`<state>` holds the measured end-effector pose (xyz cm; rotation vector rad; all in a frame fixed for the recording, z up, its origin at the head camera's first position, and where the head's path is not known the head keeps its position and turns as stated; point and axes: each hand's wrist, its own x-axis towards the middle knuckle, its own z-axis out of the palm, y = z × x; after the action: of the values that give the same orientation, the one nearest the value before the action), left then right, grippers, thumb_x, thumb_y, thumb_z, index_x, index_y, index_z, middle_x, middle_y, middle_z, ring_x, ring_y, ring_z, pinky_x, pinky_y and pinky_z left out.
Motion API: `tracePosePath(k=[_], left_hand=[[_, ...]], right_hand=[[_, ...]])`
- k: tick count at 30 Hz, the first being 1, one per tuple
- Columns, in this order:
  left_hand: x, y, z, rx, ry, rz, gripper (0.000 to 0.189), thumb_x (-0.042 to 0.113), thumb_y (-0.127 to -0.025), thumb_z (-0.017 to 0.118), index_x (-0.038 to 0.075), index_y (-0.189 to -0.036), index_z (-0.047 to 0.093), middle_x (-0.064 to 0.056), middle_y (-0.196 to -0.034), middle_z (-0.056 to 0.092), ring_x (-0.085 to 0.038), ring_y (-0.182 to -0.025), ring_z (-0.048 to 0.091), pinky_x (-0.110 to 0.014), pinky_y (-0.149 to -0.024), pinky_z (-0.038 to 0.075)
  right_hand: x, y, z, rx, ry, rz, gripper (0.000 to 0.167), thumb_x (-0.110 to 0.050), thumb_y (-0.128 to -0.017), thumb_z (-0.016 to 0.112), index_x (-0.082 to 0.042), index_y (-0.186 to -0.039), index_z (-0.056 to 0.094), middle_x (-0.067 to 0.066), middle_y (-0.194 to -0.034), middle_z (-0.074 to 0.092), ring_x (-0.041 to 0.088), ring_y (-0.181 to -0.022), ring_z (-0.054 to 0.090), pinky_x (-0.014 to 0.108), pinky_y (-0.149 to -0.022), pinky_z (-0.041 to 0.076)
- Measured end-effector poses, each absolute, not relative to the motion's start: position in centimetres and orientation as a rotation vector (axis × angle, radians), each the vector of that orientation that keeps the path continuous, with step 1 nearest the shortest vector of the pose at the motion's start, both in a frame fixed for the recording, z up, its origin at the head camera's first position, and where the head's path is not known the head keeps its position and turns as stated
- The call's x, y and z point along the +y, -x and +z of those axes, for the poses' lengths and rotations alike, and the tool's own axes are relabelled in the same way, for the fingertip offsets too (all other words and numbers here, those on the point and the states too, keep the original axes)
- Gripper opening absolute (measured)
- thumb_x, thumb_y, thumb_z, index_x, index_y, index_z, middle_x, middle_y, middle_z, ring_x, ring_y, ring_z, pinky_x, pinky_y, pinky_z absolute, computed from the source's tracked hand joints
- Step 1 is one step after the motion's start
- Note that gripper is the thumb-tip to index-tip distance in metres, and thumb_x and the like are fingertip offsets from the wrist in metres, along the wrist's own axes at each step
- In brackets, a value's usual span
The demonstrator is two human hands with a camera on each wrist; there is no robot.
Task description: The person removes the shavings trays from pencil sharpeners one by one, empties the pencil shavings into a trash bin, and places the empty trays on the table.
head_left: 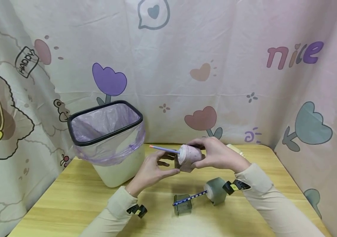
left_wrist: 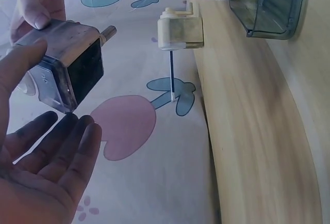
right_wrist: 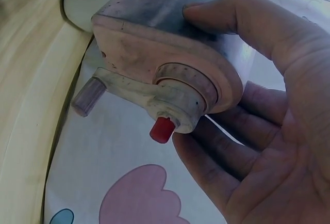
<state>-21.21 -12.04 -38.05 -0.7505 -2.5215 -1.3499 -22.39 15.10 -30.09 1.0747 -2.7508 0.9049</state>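
Note:
My right hand (head_left: pixel 215 154) grips a pink hand-crank pencil sharpener (head_left: pixel 192 155), raised over the table, with thumb and fingers on opposite sides of its body. In the right wrist view the crank, with a grey knob (right_wrist: pixel 88 97) and a red end piece (right_wrist: pixel 162 130), faces me. A purple-blue pencil (head_left: pixel 164 149) sticks out of the sharpener's front, pointing left. My left hand (head_left: pixel 153 166) is spread beside the sharpener; its thumb overlaps the casing in the left wrist view, and its fingers (left_wrist: pixel 80 152) reach out straight below it.
A grey-green sharpener (head_left: pixel 216 191) lies on the table (head_left: pixel 76 197) with a blue dotted pencil (head_left: pixel 190 198) in it, over a clear drawer (head_left: pixel 183 206). A cream sharpener (left_wrist: pixel 180 32) holding a pencil stands farther back. At left stands a lined bin (head_left: pixel 118 171).

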Motion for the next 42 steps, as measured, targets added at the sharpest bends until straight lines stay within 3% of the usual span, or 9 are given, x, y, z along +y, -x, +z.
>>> tracePosePath(k=[8, 16, 26, 42], left_hand=[[-11.9, 21.3, -37.9, -2.510, 0.693, -1.273, 0.059, 0.036, -0.078, 0.097, 0.023, -0.131, 0.075, 0.003, -0.127, 0.079, -0.023, -0.124, 0.071, -0.045, -0.108, 0.058], [-12.3, 21.8, -38.0, -2.433, 0.851, -1.319, 0.060, 0.022, -0.078, 0.098, 0.020, -0.133, 0.073, 0.004, -0.127, 0.077, -0.022, -0.115, 0.074, -0.031, -0.095, 0.064], [-13.3, 21.9, -38.4, -2.430, 0.899, -1.469, 0.053, 0.019, -0.077, 0.099, 0.020, -0.125, 0.075, 0.004, -0.118, 0.079, -0.025, -0.103, 0.076, -0.031, -0.090, 0.066], [-13.5, 21.9, -38.4, -2.379, 0.926, -1.492, 0.055, 0.019, -0.075, 0.100, 0.018, -0.125, 0.076, 0.001, -0.115, 0.081, -0.024, -0.101, 0.078, -0.035, -0.090, 0.067]], right_hand=[[14.6, 22.7, -29.8, -2.747, -1.132, 0.944, 0.059, -0.014, -0.078, 0.088, -0.012, -0.134, 0.072, -0.002, -0.118, 0.078, 0.010, -0.102, 0.070, 0.032, -0.091, 0.061], [14.3, 22.7, -29.9, -2.753, -1.165, 0.923, 0.060, -0.015, -0.076, 0.089, -0.012, -0.134, 0.072, -0.004, -0.118, 0.078, 0.008, -0.100, 0.070, 0.033, -0.090, 0.062], [13.6, 22.8, -30.2, -2.757, -1.221, 0.870, 0.060, -0.020, -0.076, 0.091, -0.015, -0.133, 0.073, -0.007, -0.116, 0.078, 0.005, -0.094, 0.068, 0.025, -0.085, 0.060], [13.5, 23.3, -30.1, -2.763, -1.242, 0.854, 0.061, -0.024, -0.077, 0.093, -0.017, -0.134, 0.074, -0.006, -0.117, 0.079, 0.005, -0.096, 0.069, 0.024, -0.085, 0.059]])
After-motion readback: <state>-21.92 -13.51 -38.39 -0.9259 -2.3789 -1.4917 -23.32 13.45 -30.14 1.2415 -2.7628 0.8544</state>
